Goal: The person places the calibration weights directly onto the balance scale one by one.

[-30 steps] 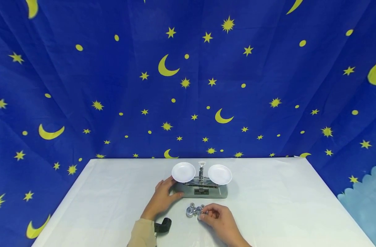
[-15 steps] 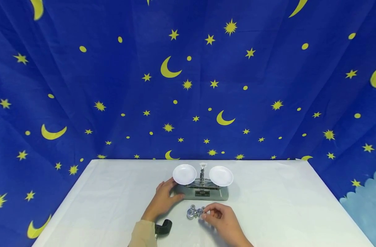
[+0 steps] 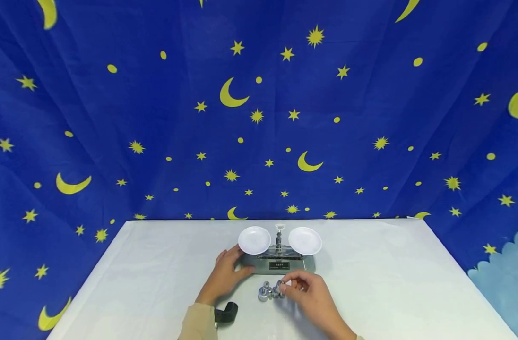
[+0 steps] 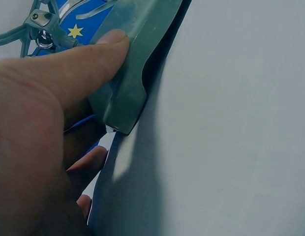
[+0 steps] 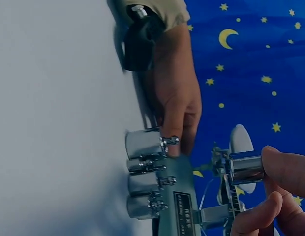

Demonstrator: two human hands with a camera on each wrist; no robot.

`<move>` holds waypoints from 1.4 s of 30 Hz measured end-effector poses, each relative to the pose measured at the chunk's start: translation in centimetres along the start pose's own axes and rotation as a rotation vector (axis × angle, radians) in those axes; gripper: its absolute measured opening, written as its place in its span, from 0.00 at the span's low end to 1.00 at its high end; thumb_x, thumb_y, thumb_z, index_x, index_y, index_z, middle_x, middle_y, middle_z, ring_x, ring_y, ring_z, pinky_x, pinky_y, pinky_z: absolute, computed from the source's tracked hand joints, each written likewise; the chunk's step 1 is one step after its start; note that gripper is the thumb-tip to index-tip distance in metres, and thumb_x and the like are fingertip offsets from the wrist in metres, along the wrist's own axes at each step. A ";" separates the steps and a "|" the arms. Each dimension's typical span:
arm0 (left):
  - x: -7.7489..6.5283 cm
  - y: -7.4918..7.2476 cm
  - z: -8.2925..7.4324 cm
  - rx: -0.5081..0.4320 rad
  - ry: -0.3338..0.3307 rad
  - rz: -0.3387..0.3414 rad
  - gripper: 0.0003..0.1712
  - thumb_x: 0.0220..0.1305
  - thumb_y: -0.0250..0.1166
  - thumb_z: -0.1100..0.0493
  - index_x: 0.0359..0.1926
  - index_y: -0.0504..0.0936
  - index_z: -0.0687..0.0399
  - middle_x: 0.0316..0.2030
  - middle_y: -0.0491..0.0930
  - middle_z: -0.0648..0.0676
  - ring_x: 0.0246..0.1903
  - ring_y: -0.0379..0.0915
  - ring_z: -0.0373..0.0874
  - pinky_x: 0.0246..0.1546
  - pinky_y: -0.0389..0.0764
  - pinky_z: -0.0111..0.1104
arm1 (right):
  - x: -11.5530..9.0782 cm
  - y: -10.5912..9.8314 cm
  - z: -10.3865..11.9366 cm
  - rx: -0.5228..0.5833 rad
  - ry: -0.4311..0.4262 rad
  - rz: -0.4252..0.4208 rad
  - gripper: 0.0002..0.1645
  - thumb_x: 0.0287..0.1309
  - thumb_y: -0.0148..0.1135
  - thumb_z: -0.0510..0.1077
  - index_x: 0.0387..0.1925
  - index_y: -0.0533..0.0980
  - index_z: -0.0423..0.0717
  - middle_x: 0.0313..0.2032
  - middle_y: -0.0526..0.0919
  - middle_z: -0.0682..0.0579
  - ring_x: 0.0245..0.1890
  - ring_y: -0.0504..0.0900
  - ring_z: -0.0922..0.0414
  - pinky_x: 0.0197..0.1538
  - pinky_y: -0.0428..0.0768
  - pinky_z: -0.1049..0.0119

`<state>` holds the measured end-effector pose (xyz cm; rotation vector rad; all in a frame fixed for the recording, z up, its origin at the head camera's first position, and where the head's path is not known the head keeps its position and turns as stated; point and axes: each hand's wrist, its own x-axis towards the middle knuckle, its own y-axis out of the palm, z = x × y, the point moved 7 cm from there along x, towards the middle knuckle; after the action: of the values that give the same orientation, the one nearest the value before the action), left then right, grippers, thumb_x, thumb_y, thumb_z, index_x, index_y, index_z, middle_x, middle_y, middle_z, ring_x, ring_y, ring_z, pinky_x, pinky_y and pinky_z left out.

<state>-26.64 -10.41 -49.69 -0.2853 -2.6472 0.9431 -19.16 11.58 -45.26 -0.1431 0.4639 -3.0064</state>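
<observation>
A balance scale (image 3: 299, 267) with a grey-green base stands on the table, its left pan (image 3: 254, 240) and right pan (image 3: 305, 241) both bare. My left hand (image 3: 222, 278) grips the left end of the base; in the left wrist view the thumb (image 4: 110, 49) presses on the base while fingers reach round behind it. My right hand (image 3: 312, 295) pinches a shiny cylindrical metal weight (image 5: 246, 168) between thumb and fingers, lifted off the table. Several knobbed metal weights (image 3: 263, 295) stand in a cluster in front of the scale, beside that hand.
The white-covered table (image 3: 391, 283) spreads out on both sides of the scale. A blue curtain (image 3: 369, 104) with yellow moons and stars hangs behind. A black camera mount (image 3: 226, 312) sits at the left wrist.
The right hand has lifted a weight up from the cluster and moved it slightly away toward the scale. The left hand stays on the base. The head view shifted slightly.
</observation>
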 end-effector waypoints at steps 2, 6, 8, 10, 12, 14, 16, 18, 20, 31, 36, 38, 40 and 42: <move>0.0 0.0 0.0 -0.004 -0.005 0.002 0.38 0.61 0.72 0.51 0.68 0.73 0.61 0.70 0.68 0.62 0.71 0.61 0.58 0.73 0.43 0.61 | 0.1 -0.2 0.2 -0.012 0.006 -0.008 0.08 0.51 0.76 0.42 0.33 0.85 0.46 0.23 0.75 0.55 0.24 0.72 0.62 0.29 0.71 0.72; 0.0 -0.2 -0.1 -0.008 -0.011 0.000 0.38 0.61 0.72 0.51 0.68 0.73 0.62 0.70 0.68 0.63 0.71 0.61 0.59 0.73 0.43 0.61 | 0.5 -0.6 0.5 -0.045 0.017 -0.029 0.07 0.51 0.76 0.43 0.32 0.85 0.50 0.24 0.76 0.55 0.25 0.73 0.61 0.30 0.72 0.72; 0.0 -0.3 0.0 -0.004 -0.015 0.000 0.38 0.61 0.72 0.51 0.68 0.73 0.62 0.70 0.68 0.63 0.71 0.61 0.59 0.73 0.43 0.61 | 0.6 -0.8 0.7 -0.051 0.017 -0.042 0.06 0.51 0.76 0.42 0.32 0.84 0.50 0.24 0.76 0.55 0.26 0.73 0.61 0.30 0.72 0.72; 0.0 -0.3 -0.1 -0.001 -0.014 -0.002 0.37 0.61 0.72 0.51 0.67 0.73 0.63 0.70 0.68 0.63 0.71 0.61 0.59 0.73 0.44 0.61 | 0.7 -1.0 0.8 -0.046 0.015 -0.055 0.06 0.51 0.76 0.41 0.31 0.84 0.50 0.24 0.76 0.55 0.25 0.73 0.61 0.30 0.72 0.72; 0.0 -0.3 0.0 0.000 -0.016 0.001 0.37 0.61 0.72 0.51 0.68 0.73 0.63 0.70 0.68 0.63 0.71 0.60 0.59 0.73 0.44 0.61 | 0.8 -1.2 1.0 -0.035 0.013 -0.064 0.06 0.51 0.76 0.41 0.31 0.84 0.49 0.24 0.76 0.55 0.25 0.73 0.60 0.29 0.72 0.71; 0.1 -0.2 -0.1 0.002 -0.007 0.001 0.37 0.61 0.71 0.51 0.68 0.73 0.63 0.70 0.68 0.63 0.71 0.60 0.59 0.73 0.44 0.61 | 0.9 -1.4 1.2 -0.028 0.009 -0.074 0.06 0.51 0.76 0.41 0.31 0.84 0.49 0.24 0.76 0.55 0.26 0.73 0.60 0.29 0.71 0.71; 0.1 -0.2 -0.1 0.004 0.002 -0.001 0.38 0.61 0.71 0.50 0.67 0.73 0.63 0.69 0.68 0.64 0.71 0.61 0.60 0.72 0.44 0.62 | 1.0 -1.7 1.4 -0.026 0.006 -0.083 0.06 0.51 0.76 0.41 0.31 0.85 0.51 0.24 0.76 0.55 0.26 0.73 0.59 0.30 0.71 0.70; 0.1 -0.1 -0.1 0.010 0.004 0.000 0.38 0.61 0.71 0.49 0.68 0.72 0.63 0.70 0.68 0.64 0.71 0.60 0.60 0.72 0.45 0.63 | 1.0 -1.9 1.7 -0.027 0.005 -0.094 0.06 0.52 0.76 0.41 0.31 0.85 0.52 0.25 0.77 0.55 0.26 0.73 0.59 0.30 0.71 0.70; 0.2 0.0 -0.1 0.013 0.001 0.000 0.39 0.61 0.71 0.49 0.68 0.72 0.63 0.70 0.67 0.64 0.71 0.60 0.60 0.72 0.45 0.63 | 1.1 -2.1 2.0 -0.029 0.006 -0.105 0.06 0.52 0.76 0.41 0.31 0.84 0.52 0.25 0.77 0.55 0.26 0.73 0.59 0.31 0.71 0.70; 0.3 0.0 0.1 0.013 -0.004 0.004 0.39 0.61 0.71 0.48 0.69 0.72 0.62 0.71 0.67 0.62 0.72 0.59 0.58 0.73 0.44 0.61 | 2.0 -3.3 3.4 -0.046 -0.029 -0.171 0.06 0.52 0.76 0.40 0.32 0.84 0.50 0.27 0.78 0.54 0.28 0.73 0.57 0.32 0.72 0.70; 0.1 -0.1 0.0 0.019 0.013 -0.002 0.39 0.61 0.71 0.49 0.68 0.72 0.63 0.70 0.67 0.64 0.71 0.60 0.60 0.72 0.45 0.62 | 2.4 -3.7 3.9 -0.043 -0.059 -0.210 0.06 0.52 0.76 0.39 0.33 0.85 0.48 0.26 0.77 0.54 0.27 0.73 0.58 0.31 0.72 0.70; 0.1 0.0 0.0 0.020 0.015 -0.005 0.39 0.61 0.71 0.49 0.68 0.72 0.64 0.70 0.67 0.64 0.71 0.60 0.61 0.72 0.45 0.63 | 2.6 -3.9 4.0 -0.042 -0.073 -0.226 0.06 0.52 0.76 0.39 0.33 0.85 0.46 0.26 0.77 0.53 0.26 0.72 0.58 0.30 0.72 0.71; 0.0 0.0 0.0 0.021 0.015 -0.008 0.39 0.61 0.71 0.48 0.67 0.73 0.64 0.69 0.68 0.64 0.70 0.61 0.61 0.72 0.46 0.63 | 2.7 -4.0 4.1 -0.043 -0.085 -0.245 0.06 0.53 0.75 0.39 0.34 0.85 0.46 0.26 0.77 0.53 0.26 0.72 0.58 0.30 0.72 0.71; -0.1 0.0 -0.1 0.020 0.009 -0.007 0.39 0.61 0.71 0.48 0.67 0.73 0.64 0.69 0.68 0.64 0.71 0.60 0.61 0.72 0.45 0.62 | 2.9 -4.2 4.2 -0.048 -0.097 -0.265 0.06 0.53 0.75 0.39 0.34 0.85 0.45 0.26 0.76 0.53 0.27 0.72 0.59 0.29 0.72 0.72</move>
<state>-26.55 -10.36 -49.69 -0.2750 -2.6271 0.9639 -21.87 14.05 -39.78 -0.3807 0.5472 -3.2265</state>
